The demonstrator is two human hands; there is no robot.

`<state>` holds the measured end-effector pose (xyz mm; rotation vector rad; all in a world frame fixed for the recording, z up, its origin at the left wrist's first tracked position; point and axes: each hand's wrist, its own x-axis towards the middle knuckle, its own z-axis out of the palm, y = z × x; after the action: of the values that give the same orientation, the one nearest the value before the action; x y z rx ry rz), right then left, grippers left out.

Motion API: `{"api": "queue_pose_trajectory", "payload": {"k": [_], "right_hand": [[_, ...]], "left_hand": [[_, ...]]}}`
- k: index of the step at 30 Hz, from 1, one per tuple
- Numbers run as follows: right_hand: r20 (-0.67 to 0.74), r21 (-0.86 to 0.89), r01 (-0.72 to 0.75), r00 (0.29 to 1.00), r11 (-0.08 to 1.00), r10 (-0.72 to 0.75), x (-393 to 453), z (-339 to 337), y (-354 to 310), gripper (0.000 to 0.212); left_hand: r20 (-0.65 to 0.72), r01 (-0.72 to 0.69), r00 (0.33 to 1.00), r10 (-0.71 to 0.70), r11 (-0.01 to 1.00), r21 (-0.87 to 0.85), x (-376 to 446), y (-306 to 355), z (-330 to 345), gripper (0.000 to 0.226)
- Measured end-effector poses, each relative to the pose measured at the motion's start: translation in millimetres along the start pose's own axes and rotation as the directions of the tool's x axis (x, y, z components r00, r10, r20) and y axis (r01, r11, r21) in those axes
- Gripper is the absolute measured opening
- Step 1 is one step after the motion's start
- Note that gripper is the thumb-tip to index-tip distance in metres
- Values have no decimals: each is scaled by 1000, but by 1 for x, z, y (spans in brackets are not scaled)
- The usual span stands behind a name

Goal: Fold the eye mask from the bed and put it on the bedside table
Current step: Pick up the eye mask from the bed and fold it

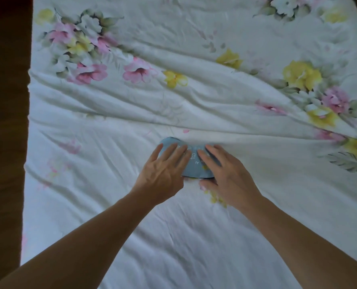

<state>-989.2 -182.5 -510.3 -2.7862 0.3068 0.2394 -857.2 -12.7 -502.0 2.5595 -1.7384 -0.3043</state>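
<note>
A small blue-grey eye mask (192, 163) with faint white print lies flat on the bed near the middle of the view. My left hand (163, 173) rests on its left half with the fingers spread flat. My right hand (225, 174) covers its right half, fingers flat on top and the thumb at the mask's near edge. Both hands press down on the mask rather than gripping it. Much of the mask is hidden under my fingers. No bedside table is in view.
The bed is covered by a wrinkled white sheet (194, 236) with pink and yellow flowers. Long creases run across it just beyond the mask. A dark wooden floor (4, 142) borders the bed's left edge.
</note>
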Motion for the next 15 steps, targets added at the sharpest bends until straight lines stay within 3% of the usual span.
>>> {"api": "queue_pose_trajectory", "payload": {"k": [4, 8, 12, 15], "right_hand": [[-171, -88, 62, 982, 994, -76, 3, 6, 0, 57], [-242, -97, 37, 968, 995, -60, 3, 6, -5, 54], [-243, -11, -45, 969, 999, 41, 1, -16, -9, 34], [-145, 249, -156, 970, 956, 196, -5, -55, -17, 16]], "left_hand": [[-58, -31, 998, 32, 999, 26, 8, -7, 2, 49], [-139, 2, 990, -12, 998, -69, 19, -3, -4, 34], [-2, 180, 983, -186, 955, -235, 15, 5, -26, 23], [128, 319, 948, -293, 852, -414, -2, 12, -51, 18]]}}
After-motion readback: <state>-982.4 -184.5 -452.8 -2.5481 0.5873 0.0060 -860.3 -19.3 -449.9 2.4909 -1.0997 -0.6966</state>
